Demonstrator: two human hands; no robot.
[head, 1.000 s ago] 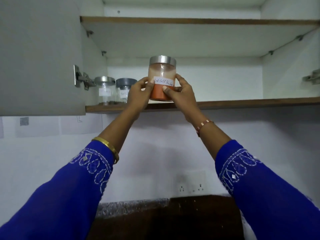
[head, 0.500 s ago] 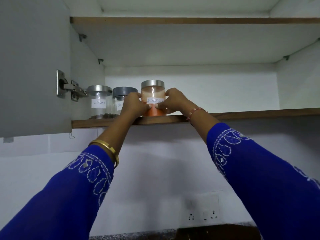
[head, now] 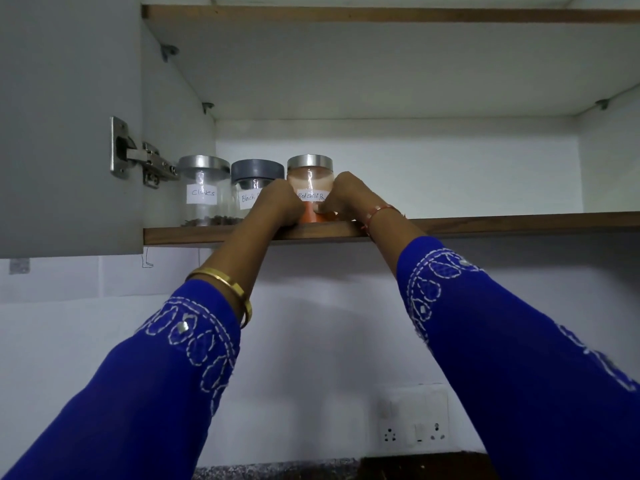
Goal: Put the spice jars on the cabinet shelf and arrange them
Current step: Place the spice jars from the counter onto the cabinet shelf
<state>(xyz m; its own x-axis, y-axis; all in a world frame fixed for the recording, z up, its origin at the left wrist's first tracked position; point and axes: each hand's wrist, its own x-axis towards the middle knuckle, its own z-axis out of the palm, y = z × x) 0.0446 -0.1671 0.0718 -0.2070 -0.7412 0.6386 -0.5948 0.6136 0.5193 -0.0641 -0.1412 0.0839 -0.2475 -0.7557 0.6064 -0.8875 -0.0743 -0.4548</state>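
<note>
Head view. An open wall cabinet (head: 381, 81) against a pale wall, its grey door (head: 69, 116) swung out at left; a power socket (head: 414, 434) sits low on the wall, and a dark worktop (head: 426, 465) edge shows at the bottom. The landmark is the wooden shelf (head: 485, 223) edge. Three jars stand on the shelf just behind this edge, at its left end: a clove jar (head: 202, 192) nearest the door hinge (head: 145, 164), a black pepper jar (head: 252, 188) just beside it, and a red chilli jar (head: 310, 181) third in the row. The left hand (head: 278, 206) and right hand (head: 341, 199) wrap the chilli jar from either side, fingers curled around its lower half, so each grip is closed on the jar, which rests upright on the shelf. The left hand lies between the chilli and pepper jars and hides part of the pepper label. Judged step: seating and aligning the chilli jar. To do it well, slide it level with its neighbours, turn the label forward, and draw the left hand out without nudging the pepper jar.
</note>
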